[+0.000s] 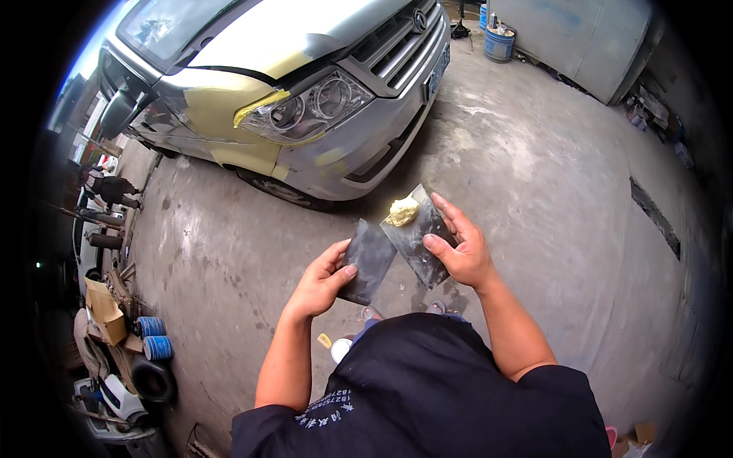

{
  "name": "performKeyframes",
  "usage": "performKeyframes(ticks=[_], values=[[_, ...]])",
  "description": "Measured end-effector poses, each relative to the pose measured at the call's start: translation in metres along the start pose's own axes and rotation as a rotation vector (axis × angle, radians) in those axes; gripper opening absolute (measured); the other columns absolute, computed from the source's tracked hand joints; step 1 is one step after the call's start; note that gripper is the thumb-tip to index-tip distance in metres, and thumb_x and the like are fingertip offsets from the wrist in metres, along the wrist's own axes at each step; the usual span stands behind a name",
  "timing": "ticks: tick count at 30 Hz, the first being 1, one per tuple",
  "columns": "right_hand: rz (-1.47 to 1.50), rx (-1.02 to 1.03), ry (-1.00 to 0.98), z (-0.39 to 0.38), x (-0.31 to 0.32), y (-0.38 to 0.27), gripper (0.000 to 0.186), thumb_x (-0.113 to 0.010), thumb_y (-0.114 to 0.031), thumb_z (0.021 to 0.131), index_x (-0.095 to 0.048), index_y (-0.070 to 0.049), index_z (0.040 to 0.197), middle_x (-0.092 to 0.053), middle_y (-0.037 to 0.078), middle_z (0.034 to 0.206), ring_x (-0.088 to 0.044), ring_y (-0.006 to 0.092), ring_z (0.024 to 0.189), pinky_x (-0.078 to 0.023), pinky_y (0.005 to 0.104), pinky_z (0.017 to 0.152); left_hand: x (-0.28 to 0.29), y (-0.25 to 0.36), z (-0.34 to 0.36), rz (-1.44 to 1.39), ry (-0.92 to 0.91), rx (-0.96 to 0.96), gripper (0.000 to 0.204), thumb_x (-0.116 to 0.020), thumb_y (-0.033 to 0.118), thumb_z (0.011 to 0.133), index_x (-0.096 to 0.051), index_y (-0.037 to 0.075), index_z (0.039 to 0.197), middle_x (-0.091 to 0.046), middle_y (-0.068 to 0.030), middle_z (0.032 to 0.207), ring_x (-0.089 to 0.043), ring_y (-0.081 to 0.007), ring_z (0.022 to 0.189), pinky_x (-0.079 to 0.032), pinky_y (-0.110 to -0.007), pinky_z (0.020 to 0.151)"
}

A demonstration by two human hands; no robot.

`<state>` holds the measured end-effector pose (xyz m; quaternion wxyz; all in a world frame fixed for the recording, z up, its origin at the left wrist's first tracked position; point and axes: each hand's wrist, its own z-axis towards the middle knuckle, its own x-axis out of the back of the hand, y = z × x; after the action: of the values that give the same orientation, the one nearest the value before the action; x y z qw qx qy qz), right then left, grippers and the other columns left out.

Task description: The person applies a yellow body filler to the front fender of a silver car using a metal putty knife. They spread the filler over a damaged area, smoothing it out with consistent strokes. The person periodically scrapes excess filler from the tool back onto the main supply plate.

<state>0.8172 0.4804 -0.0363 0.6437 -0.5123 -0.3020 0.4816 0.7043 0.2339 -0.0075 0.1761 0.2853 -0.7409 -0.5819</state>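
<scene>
My left hand (324, 281) grips a dark, flat putty spreader (369, 261), thumb on its face and fingers behind. In my right hand (463, 248) is a second dark flat plate (426, 256), smeared with pale residue. A lump of cream-yellow putty (403, 211) sits on that plate's far left corner. The two plates lie close together in front of my body. Beyond them stands a silver car (328, 164); its fender (221, 114) is covered in yellowish filler, and yellow tape (259, 105) edges the headlight (313, 107).
Blue cans (157, 347), a cardboard box (105, 311) and a tyre (153, 379) lie along the left. A white can (341, 349) stands by my feet. A blue bucket (499, 46) is at the far right, beside a grey metal panel (573, 38).
</scene>
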Motion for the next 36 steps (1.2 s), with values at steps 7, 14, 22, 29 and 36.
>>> performKeyframes(ticks=[7, 14, 22, 29, 36], values=[[-0.242, 0.322, -0.328, 0.016, 0.005, -0.044, 0.038, -0.064, 0.005, 0.08, -0.062, -0.003, 0.117, -0.065, 0.014, 0.108, -0.063, 0.0227, 0.097, -0.051, 0.0312, 0.082, 0.001, -0.019, 0.0, -0.332, -0.061, 0.018, 0.049, -0.058, 0.002, 0.089, -0.043, -0.001, 0.135, -0.058, -0.0081, 0.124, -0.056, -0.0148, 0.109, -0.042, -0.03, 0.096], [-0.28, 0.491, -0.48, 0.013, -0.009, -0.024, 0.043, -0.056, 0.015, 0.073, -0.065, -0.005, 0.111, -0.063, 0.01, 0.107, -0.06, 0.0286, 0.1, -0.049, 0.0371, 0.086, 0.003, -0.025, -0.005, -0.25, -0.028, -0.041, 0.048, -0.059, 0.002, 0.089, -0.044, -0.003, 0.134, -0.058, -0.0089, 0.125, -0.055, -0.0154, 0.113, -0.041, -0.03, 0.099], [-0.3, 0.424, -0.504, 0.0, 0.008, 0.001, 0.052, -0.053, 0.017, 0.068, -0.065, -0.006, 0.113, -0.061, 0.01, 0.111, -0.057, 0.0295, 0.105, -0.047, 0.0381, 0.089, -0.002, -0.035, 0.003, -0.217, -0.022, 0.014, 0.047, -0.058, 0.0, 0.088, -0.046, -0.003, 0.134, -0.058, -0.0096, 0.126, -0.054, -0.0156, 0.114, -0.041, -0.03, 0.099], [-0.517, 0.41, -0.543, -0.001, 0.036, 0.003, 0.049, -0.052, 0.017, 0.071, -0.064, -0.004, 0.113, -0.061, 0.01, 0.114, -0.056, 0.03, 0.107, -0.047, 0.04, 0.093, -0.009, -0.041, 0.014, -0.301, -0.05, -0.025, 0.049, -0.06, 0.002, 0.088, -0.045, -0.002, 0.134, -0.058, -0.0096, 0.126, -0.054, -0.0164, 0.116, -0.04, -0.032, 0.1], [-0.129, -0.157, -0.089, -0.017, 0.051, 0.01, 0.039, -0.05, 0.008, 0.084, -0.047, 0.001, 0.122, -0.061, 0.011, 0.109, -0.058, 0.0205, 0.101, -0.047, 0.0327, 0.089, -0.04, -0.008, 0.053, -0.634, 0.101, -0.232, 0.042, -0.061, 0.002, 0.087, -0.044, 0.006, 0.126, -0.061, -0.0074, 0.115, -0.061, -0.0185, 0.104, -0.049, -0.037, 0.093]])
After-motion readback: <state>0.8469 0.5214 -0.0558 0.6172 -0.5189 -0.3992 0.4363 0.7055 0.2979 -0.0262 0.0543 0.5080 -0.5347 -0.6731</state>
